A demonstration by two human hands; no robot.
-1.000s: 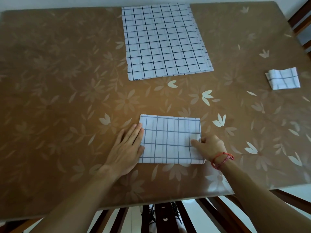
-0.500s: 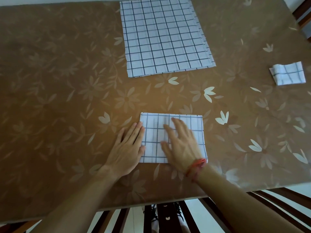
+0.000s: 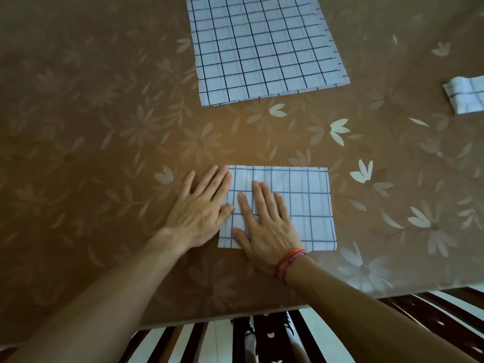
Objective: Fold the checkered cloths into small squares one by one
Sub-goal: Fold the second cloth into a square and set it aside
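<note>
Closest to you, under the near edge of the tabletop (image 3: 104, 132), you can see dark slats (image 3: 264, 341) with light floor between them.

Your right hand (image 3: 269, 226) lies flat, palm down, on the folded cloth (image 3: 309, 205). Its fingers are straight and a little spread, and it holds nothing. It covers the left and near part of the cloth. A red string (image 3: 289, 260) goes round that wrist.

Your left hand (image 3: 201, 210) is flat too, with straight fingers held close together. Most of it rests on the tabletop just beside the left edge of the folded cloth. Its thumb side touches that edge. It holds nothing.

The folded cloth is white with thin dark lines that make squares. It lies flat near the front of the brown, flowery tabletop, in the middle.

Farther away, a big cloth (image 3: 262, 48) with the same squares lies flat and spread out. Its right and near edges show more than one layer. It is well apart from the folded cloth.

Far off to the right, a small folded cloth (image 3: 466, 96) sits at the edge of the picture, partly cut off.
</note>
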